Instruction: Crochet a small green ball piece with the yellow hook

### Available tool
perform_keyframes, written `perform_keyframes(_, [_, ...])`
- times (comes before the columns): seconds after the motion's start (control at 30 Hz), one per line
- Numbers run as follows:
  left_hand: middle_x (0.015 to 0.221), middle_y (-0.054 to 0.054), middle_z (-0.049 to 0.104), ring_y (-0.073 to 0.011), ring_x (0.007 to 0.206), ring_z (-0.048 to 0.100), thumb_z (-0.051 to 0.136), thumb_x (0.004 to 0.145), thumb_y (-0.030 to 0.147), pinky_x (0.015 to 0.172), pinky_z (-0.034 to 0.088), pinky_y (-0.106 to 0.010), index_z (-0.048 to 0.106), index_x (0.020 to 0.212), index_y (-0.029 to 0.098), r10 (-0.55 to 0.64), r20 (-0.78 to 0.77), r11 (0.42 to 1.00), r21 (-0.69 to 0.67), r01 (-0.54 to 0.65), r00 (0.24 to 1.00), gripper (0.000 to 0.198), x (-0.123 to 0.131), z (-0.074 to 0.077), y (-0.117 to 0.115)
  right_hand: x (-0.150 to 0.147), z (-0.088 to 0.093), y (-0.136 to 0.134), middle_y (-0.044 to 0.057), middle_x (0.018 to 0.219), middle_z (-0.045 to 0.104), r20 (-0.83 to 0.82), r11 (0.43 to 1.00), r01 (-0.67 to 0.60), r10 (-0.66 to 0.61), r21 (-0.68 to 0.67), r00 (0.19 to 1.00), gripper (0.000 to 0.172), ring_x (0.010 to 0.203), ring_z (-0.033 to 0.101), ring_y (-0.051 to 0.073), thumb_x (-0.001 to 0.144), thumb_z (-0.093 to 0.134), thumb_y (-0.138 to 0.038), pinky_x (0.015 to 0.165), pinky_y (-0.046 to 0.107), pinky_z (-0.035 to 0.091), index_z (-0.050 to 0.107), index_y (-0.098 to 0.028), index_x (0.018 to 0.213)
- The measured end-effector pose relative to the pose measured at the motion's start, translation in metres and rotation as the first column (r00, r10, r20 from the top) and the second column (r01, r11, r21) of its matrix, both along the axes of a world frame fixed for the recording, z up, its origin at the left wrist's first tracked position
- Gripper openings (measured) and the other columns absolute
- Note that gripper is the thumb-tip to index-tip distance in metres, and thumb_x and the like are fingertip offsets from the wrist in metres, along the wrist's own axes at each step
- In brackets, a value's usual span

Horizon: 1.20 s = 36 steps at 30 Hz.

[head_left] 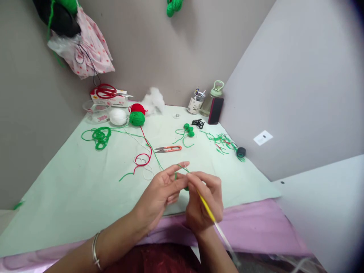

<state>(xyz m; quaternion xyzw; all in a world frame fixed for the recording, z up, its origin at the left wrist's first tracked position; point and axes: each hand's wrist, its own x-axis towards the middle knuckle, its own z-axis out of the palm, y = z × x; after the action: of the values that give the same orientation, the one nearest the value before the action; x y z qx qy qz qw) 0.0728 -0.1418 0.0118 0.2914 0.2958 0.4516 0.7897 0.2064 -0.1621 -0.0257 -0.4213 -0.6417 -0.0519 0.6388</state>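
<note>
My right hand point(205, 197) is closed around a crochet hook point(205, 204) with a yellow grip, its tip pointing up and left. My left hand point(167, 187) pinches a small green crochet piece point(186, 188), mostly hidden between the fingers of both hands. Green yarn point(159, 163) runs from the table over my raised left index finger to the hook's tip. Beyond my hands lie orange thread snips point(169, 149). Farther back sit a green yarn ball point(137, 118), a red yarn ball point(138, 109) and a white yarn ball point(118, 117).
Loose green yarn point(100, 137) is heaped at the left. Small green crocheted balls point(189, 130), a black claw clip point(198, 123) and yarn scraps point(223, 141) lie to the right. A phone point(215, 110) leans on a bottle point(207, 104) by a pen cup point(195, 104). Red scissors point(106, 91) rest on a box.
</note>
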Motion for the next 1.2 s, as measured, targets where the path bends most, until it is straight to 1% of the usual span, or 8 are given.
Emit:
perform_keyframes(0.13, [0.073, 0.007, 0.05, 0.0003, 0.049, 0.02, 0.09, 0.083, 0.025, 0.047, 0.017, -0.019, 0.078, 0.127, 0.015, -0.034, 0.029, 0.999, -0.03, 0.035, 0.999, 0.047, -0.011, 0.002, 0.007, 0.005, 0.008, 0.001, 0.003, 0.085, 0.071, -0.367, 0.974, -0.195, 0.139, -0.119, 0.92, 0.023, 0.08, 0.065, 0.017, 0.103, 0.06, -0.016, 0.069, 0.032, 0.053, 0.08, -0.026, 0.103])
perform_keyframes(0.3, [0.083, 0.003, 0.06, -0.003, 0.056, 0.033, 0.09, 0.084, 0.03, 0.05, 0.025, -0.019, 0.08, 0.124, 0.023, 0.035, -0.079, 0.991, 0.129, -0.024, 0.996, 0.042, -0.009, 0.002, 0.003, 0.006, 0.009, 0.005, 0.001, 0.083, 0.07, -0.636, 0.83, -0.527, 0.31, -0.181, 0.707, 0.017, 0.076, 0.063, 0.014, 0.102, 0.067, -0.028, 0.069, 0.028, 0.052, 0.081, -0.027, 0.095])
perform_keyframes(0.4, [0.083, 0.003, 0.064, -0.0061, 0.063, 0.043, 0.089, 0.085, 0.03, 0.061, 0.038, -0.02, 0.078, 0.129, 0.027, 0.026, -0.135, 0.984, 0.181, -0.001, 0.991, 0.046, -0.006, -0.001, 0.0, 0.006, 0.004, 0.005, 0.002, 0.093, 0.076, -0.62, 0.813, -0.534, 0.301, -0.23, 0.725, 0.013, 0.088, 0.068, 0.016, 0.101, 0.069, -0.027, 0.076, 0.028, 0.054, 0.083, -0.029, 0.099])
perform_keyframes(0.5, [0.093, 0.002, 0.068, -0.0103, 0.079, 0.057, 0.089, 0.084, 0.028, 0.081, 0.047, -0.025, 0.076, 0.134, 0.031, -0.005, -0.178, 0.981, 0.188, 0.039, 0.984, 0.051, -0.008, -0.005, 0.0, 0.008, 0.005, 0.004, 0.001, 0.089, 0.076, -0.666, 0.819, -0.518, 0.245, -0.246, 0.704, 0.011, 0.079, 0.065, 0.014, 0.099, 0.073, -0.03, 0.073, 0.027, 0.053, 0.083, -0.029, 0.098])
perform_keyframes(0.6, [0.098, 0.002, 0.068, -0.0157, 0.1, 0.064, 0.087, 0.086, 0.029, 0.099, 0.046, -0.03, 0.076, 0.133, 0.034, 0.009, -0.234, 0.973, 0.228, 0.046, 0.972, 0.049, -0.011, -0.005, 0.002, 0.011, 0.013, 0.005, 0.0, 0.084, 0.075, -0.745, 0.805, -0.552, 0.228, -0.217, 0.626, 0.012, 0.071, 0.061, 0.011, 0.096, 0.077, -0.036, 0.069, 0.025, 0.052, 0.084, -0.027, 0.092])
perform_keyframes(0.73, [0.099, 0.002, 0.069, -0.0166, 0.103, 0.065, 0.086, 0.088, 0.032, 0.102, 0.046, -0.032, 0.076, 0.133, 0.035, 0.02, -0.253, 0.965, 0.258, 0.047, 0.967, 0.046, -0.011, -0.003, 0.001, 0.015, 0.023, 0.007, 0.001, 0.082, 0.074, -0.803, 0.786, -0.591, 0.23, -0.179, 0.549, 0.016, 0.067, 0.061, 0.011, 0.095, 0.078, -0.039, 0.066, 0.024, 0.052, 0.083, -0.025, 0.088])
perform_keyframes(0.9, [0.098, 0.001, 0.066, -0.0166, 0.1, 0.064, 0.084, 0.089, 0.029, 0.099, 0.05, -0.031, 0.076, 0.132, 0.032, 0.056, -0.263, 0.957, 0.288, 0.022, 0.963, 0.044, -0.011, -0.002, -0.001, 0.018, 0.026, 0.004, 0.001, 0.081, 0.074, -0.782, 0.764, -0.618, 0.266, -0.185, 0.564, 0.02, 0.066, 0.062, 0.01, 0.099, 0.071, -0.037, 0.066, 0.024, 0.053, 0.08, -0.023, 0.087])
perform_keyframes(1.2, [0.096, 0.001, 0.066, -0.0165, 0.101, 0.063, 0.081, 0.091, 0.029, 0.1, 0.049, -0.03, 0.077, 0.129, 0.031, 0.116, -0.297, 0.936, 0.353, -0.004, 0.948, 0.038, -0.012, -0.003, -0.001, 0.023, 0.021, -0.004, 0.002, 0.087, 0.076, -0.635, 0.804, -0.541, 0.289, -0.245, 0.717, 0.021, 0.069, 0.066, 0.012, 0.107, 0.06, -0.032, 0.066, 0.028, 0.053, 0.076, -0.023, 0.096])
